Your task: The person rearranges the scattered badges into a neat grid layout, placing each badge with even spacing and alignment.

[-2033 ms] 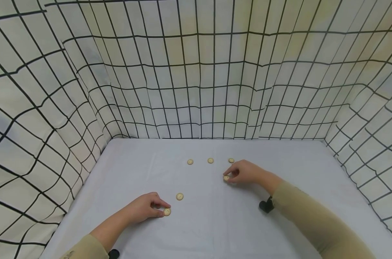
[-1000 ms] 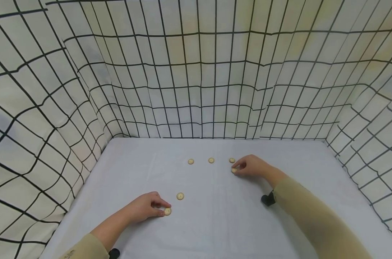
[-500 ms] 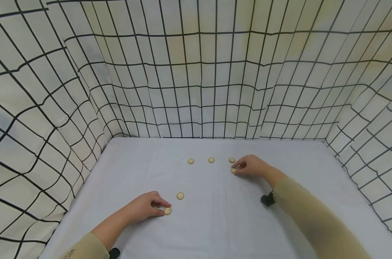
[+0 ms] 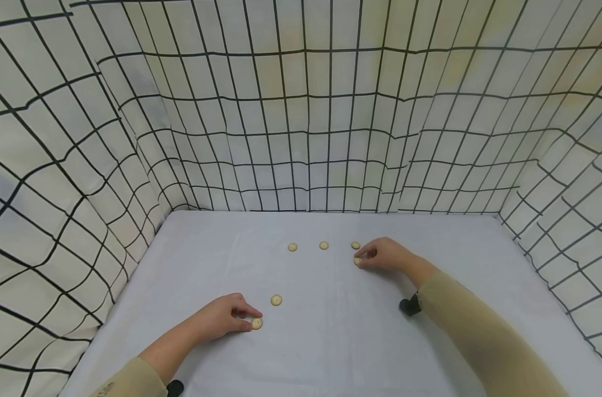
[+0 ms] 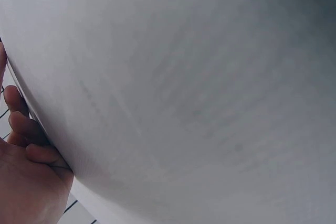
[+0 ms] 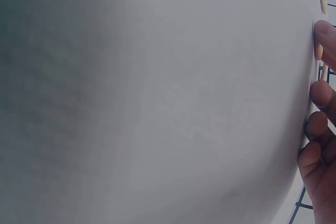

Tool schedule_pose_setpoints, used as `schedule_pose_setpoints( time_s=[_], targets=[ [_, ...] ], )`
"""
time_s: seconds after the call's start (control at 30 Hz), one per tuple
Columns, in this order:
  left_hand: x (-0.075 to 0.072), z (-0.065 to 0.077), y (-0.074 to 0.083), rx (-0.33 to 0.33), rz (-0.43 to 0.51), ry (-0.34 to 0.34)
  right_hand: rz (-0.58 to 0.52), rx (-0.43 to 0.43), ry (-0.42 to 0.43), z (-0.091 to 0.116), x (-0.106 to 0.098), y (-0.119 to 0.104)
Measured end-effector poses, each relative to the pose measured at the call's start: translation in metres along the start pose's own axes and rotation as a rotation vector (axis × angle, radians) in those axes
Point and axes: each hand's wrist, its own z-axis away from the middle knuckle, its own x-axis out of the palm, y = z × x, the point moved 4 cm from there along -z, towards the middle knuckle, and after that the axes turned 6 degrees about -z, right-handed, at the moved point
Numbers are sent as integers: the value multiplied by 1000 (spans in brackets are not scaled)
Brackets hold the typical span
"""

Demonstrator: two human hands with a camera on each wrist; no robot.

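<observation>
Between thumb and index finger my left hand [image 4: 227, 318] pinches a pale wooden button [image 4: 256, 323] at the front left of the white cloth. Just beyond it lies a second button [image 4: 276, 300]. My right hand [image 4: 384, 255] pinches another button [image 4: 357, 261] farther back, close in front of the right end of a row. That row has a left button [image 4: 293, 247], a middle button [image 4: 323, 245] and a right button [image 4: 355, 245]. In the left wrist view only curled fingers [image 5: 23, 124] show, with no button visible; the right wrist view has the held button [image 6: 318, 51] by the thumb.
A white cloth [image 4: 310, 353] covers the table. White walls with a black grid [image 4: 301, 132] rise at the back and both sides. A black wrist camera [image 4: 410, 306] hangs under the right sleeve, and another [image 4: 175, 388] under the left.
My right hand has carried its button back and slightly right, up to the row's right button, and has stayed there for the last second. My left hand keeps its place.
</observation>
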Motion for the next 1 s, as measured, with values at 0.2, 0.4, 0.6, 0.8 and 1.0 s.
schedule_pose_setpoints(
  time_s=[0.2,0.4,0.6,0.8,1.0],
  targets=[
    [0,-2,-3,1,3,-1,-1,4,5,0,0,1],
    [1,-3,-4,-5,2,-2,-34,26,12,3,-1,1],
    [0,0,0,0,-6,2,-40,37,16,4,-3,1],
    [-1,0,0,-5,-8,7,-45,12,22,3,-6,2],
    [0,-1,-1,0,-10,4,-53,1,7,4,-6,-3]
  ],
)
